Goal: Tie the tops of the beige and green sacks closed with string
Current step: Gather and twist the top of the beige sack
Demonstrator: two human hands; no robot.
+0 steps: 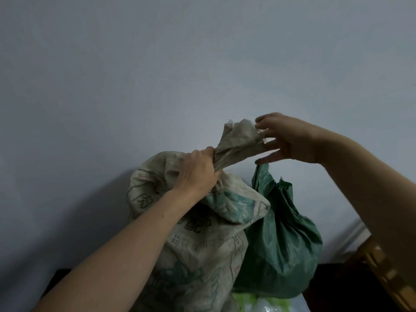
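A large beige woven sack (198,251) with green and black print stands against a pale wall. My left hand (198,171) grips its gathered neck tightly. The bunched top (238,138) sticks up to the right of that fist. My right hand (286,138) is at the frayed tip of the top, thumb and forefinger pinching the edge, the other fingers straight. A green sack (283,242) leans behind and to the right of the beige one, its top puckered together. I see no string.
A pale wall (157,64) fills the background. A wooden edge (387,273) runs along the lower right. Light green and clear plastic (265,305) shows beneath the sacks at the bottom.
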